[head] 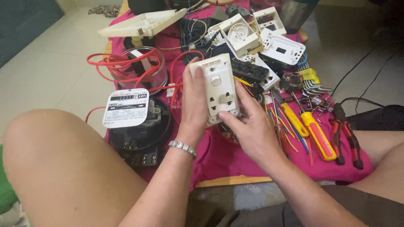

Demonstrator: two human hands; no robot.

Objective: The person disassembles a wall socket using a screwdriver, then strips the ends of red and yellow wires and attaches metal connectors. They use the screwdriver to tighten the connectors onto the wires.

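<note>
Both my hands hold a white switch-and-socket faceplate [219,86] upright over a pink cloth [227,157]. My left hand [192,105], with a beaded bracelet on the wrist, grips its left edge. My right hand [248,122] holds its lower right side, the thumb pressed on the lower front. The plate shows a round button and two socket openings. Red wires [179,84] run behind it.
A black electricity meter with a white label [136,122] lies left of my hands, beside a clear dome cover [139,69] and red wire loops. White socket boxes [242,35] lie behind. Yellow-handled screwdrivers [315,132], red pliers [347,138] and hex keys [311,82] lie right. My knee [63,168] fills the lower left.
</note>
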